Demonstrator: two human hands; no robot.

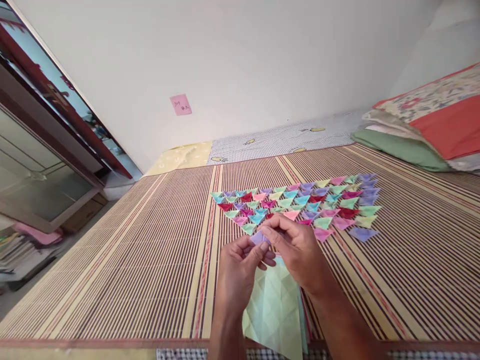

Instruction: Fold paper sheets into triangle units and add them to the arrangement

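Between my two hands is a small folded piece of purple paper (pixel 258 237). My left hand (pixel 240 267) pinches its lower left side with thumb and fingers. From the upper right, my right hand (pixel 296 245) grips the same piece between thumb and forefinger. Beneath my forearms lies a stack of creased paper sheets (pixel 275 305), pale green on top, with other colours showing at its right edge. Just beyond my hands, rows of small folded paper boats (pixel 300 200) in many colours stand on the striped mat. My right hand hides a few of them.
The striped woven mat (pixel 150 250) covers the bed. Folded bedding (pixel 442 125) is piled at the right by the wall. A pink note (pixel 180 104) sticks to the wall. At the left are a glazed door (pixel 37 170) and a low stand with papers (pixel 26 250).
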